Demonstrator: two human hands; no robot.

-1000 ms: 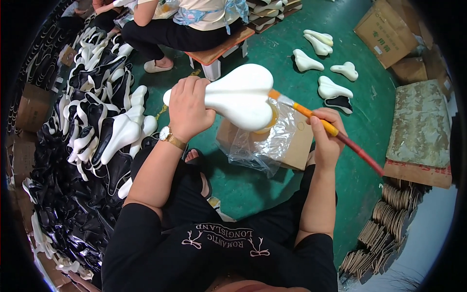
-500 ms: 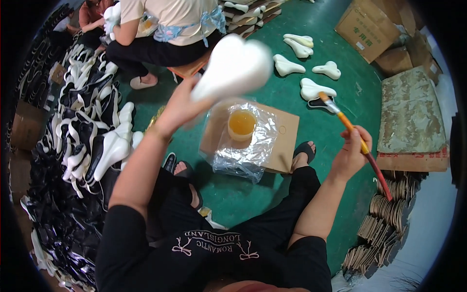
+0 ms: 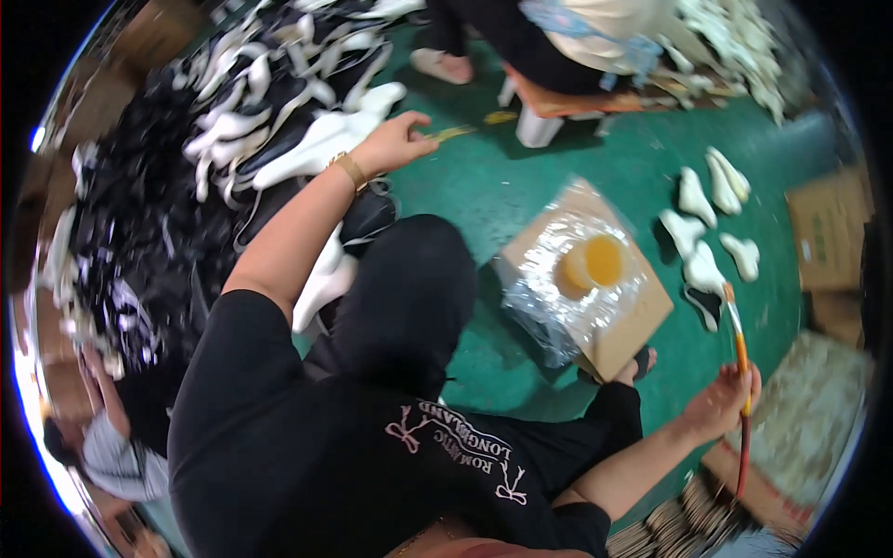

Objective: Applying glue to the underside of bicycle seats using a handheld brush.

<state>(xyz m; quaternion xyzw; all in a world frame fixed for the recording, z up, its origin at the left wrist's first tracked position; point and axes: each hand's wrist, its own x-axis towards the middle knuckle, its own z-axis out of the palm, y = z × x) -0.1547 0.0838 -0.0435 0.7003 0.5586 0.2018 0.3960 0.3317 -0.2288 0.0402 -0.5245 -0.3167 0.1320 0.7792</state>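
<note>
My left hand [image 3: 395, 144] reaches out beside a heap of white and black bicycle saddle parts [image 3: 233, 130], with fingers apart and nothing visible in them. Close to it lies a white saddle piece [image 3: 326, 144] on the heap's edge. In my right hand [image 3: 721, 405] is a paintbrush [image 3: 740, 349] with an orange and red handle, its bristles pointing away from me toward a white saddle piece [image 3: 702, 270]; whether they touch cannot be told. Between the hands, a tub of amber liquid [image 3: 603, 261] stands on clear plastic film [image 3: 549, 321] over a cardboard box [image 3: 642, 321].
Several other white saddle pieces [image 3: 691, 197] lie on the green floor [image 3: 465, 186] at the right. A person sits on a stool [image 3: 539, 126] at the far side. Black covers [image 3: 139, 223] are piled at the left, cartons [image 3: 833, 228] at the right, and another person is at lower left.
The white saddle piece has left my left hand, which is now over by the heap. My view and body have turned left. My right hand still holds the paintbrush.
</note>
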